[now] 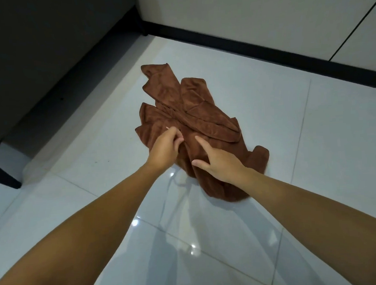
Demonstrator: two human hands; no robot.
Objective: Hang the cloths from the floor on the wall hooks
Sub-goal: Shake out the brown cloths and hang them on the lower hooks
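Glossy white tiled floor (292, 136); crumpled brown cloths (194, 120) heaped directly on it, near dark baseboard (265, 56).

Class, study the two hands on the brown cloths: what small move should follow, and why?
Probably close the left hand fully and lift one layer clear. Its fingers already pinch a fold at the near edge of the brown cloths, while the right hand lies open on the heap. The cloths overlap in a crumpled pile on the tiled floor, and no hooks are in view.
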